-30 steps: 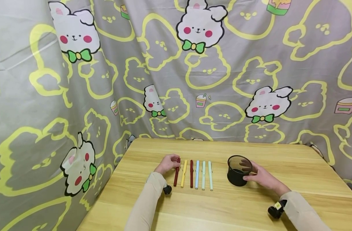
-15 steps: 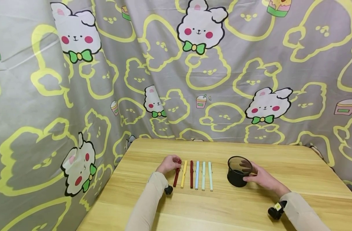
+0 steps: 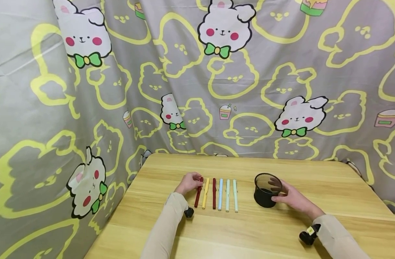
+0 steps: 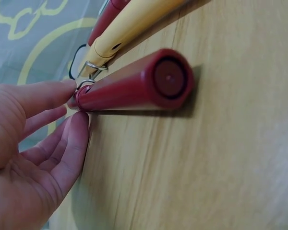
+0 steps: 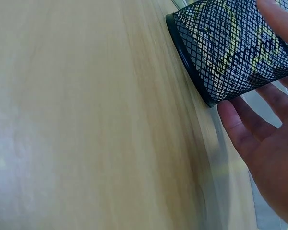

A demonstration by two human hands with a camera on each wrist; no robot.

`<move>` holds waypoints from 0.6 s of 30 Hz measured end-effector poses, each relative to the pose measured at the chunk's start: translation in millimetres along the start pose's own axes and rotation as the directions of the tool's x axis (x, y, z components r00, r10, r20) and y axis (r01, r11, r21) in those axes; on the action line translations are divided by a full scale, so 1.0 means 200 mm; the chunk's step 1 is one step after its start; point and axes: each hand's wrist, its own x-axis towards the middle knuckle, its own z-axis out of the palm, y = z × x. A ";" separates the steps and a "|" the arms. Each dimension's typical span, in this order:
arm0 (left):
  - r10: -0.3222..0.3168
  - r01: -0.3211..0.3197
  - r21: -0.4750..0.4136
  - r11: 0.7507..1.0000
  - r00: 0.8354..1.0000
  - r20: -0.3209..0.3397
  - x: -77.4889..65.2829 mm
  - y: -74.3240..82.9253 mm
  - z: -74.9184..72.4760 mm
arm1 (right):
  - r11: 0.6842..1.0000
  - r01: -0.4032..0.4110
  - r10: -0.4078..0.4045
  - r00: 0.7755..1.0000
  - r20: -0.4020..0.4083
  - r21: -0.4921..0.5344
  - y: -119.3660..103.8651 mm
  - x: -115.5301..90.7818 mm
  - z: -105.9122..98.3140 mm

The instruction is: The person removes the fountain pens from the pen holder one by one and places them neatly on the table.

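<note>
At the left end of a row of pens, my left hand [image 3: 190, 182] pinches the far, clip end of a dark red pen [image 3: 198, 196] between thumb and fingers. The left wrist view shows this pen's round near end [image 4: 169, 77] close over the table, with a yellow pen [image 4: 134, 28] beside it. My right hand [image 3: 291, 197] holds a black mesh pen holder [image 3: 264, 199], thumb on the near side and fingers behind. In the right wrist view the holder's mesh wall [image 5: 230, 52] lies between thumb and fingers; its base stands on the table.
Right of the yellow pen lie a second dark red pen [image 3: 214, 194], a light blue pen [image 3: 220, 194] and two pale green pens [image 3: 228, 195], roughly parallel on the wooden table [image 3: 236, 233]. A patterned curtain [image 3: 243, 140] hangs behind the table and along its left side.
The far end of the left dark red pen has shifted slightly right with my left hand, leaving the pen a little more slanted. My right hand and the pen holder stay put.
</note>
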 end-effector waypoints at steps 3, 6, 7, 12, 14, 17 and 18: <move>-0.024 0.024 -0.042 0.999 1.000 -0.007 -0.01 0.01 0.01 | 1.000 -0.010 0.010 1.000 -0.008 -0.013 -0.03 -0.01 0.01; -0.046 0.045 -0.062 0.997 0.999 -0.009 -0.04 0.01 0.00 | 0.999 -0.042 0.042 0.999 -0.019 -0.016 -0.06 -0.02 0.02; -0.047 0.046 -0.047 0.998 0.999 -0.011 -0.05 0.01 0.00 | 0.998 -0.060 0.059 0.998 -0.022 -0.025 -0.06 -0.02 0.02; -0.010 0.011 0.089 0.996 1.000 -0.005 -0.14 0.01 -0.07 | 0.977 -0.152 0.144 0.987 -0.064 -0.148 -0.11 -0.07 0.03; 0.000 0.000 0.151 0.989 1.000 0.001 -0.17 0.01 -0.09 | 0.955 -0.182 0.164 0.982 -0.093 -0.234 -0.13 -0.09 0.03; -0.005 0.006 0.221 0.975 1.000 -0.004 -0.23 0.03 -0.12 | 0.898 -0.215 0.173 0.975 -0.141 -0.384 -0.15 -0.12 0.02; -0.003 0.005 0.238 0.971 1.000 -0.007 -0.25 0.03 -0.13 | 0.875 -0.225 0.173 0.972 -0.156 -0.428 -0.16 -0.13 0.02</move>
